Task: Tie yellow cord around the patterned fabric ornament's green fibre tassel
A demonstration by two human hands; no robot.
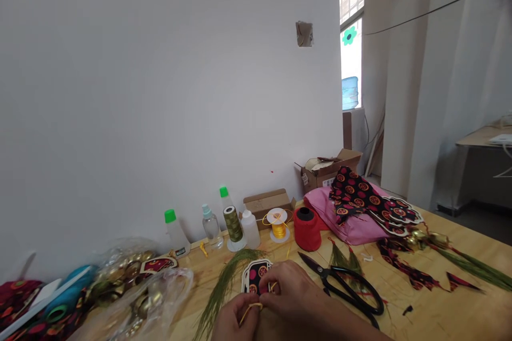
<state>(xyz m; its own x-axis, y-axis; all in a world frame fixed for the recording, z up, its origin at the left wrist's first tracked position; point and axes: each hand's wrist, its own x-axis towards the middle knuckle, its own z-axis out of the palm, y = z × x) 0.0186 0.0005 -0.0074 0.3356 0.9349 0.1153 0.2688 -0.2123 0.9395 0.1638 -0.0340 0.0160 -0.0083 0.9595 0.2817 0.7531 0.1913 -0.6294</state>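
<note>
Fingertips of both hands overlap, hiding how the thin yellow cord (251, 309) runs between them. The left hand (234, 322), cut off by the frame's lower edge, pinches that cord; the right hand (294, 290) pinches it against a stiff, scalloped patterned patch (254, 276), left of the black scissors (346, 287).

patterned ornament (256, 275): black-red, white-edged, flat on table | yellow cord (251, 309): thin, looped, pinched
</note>
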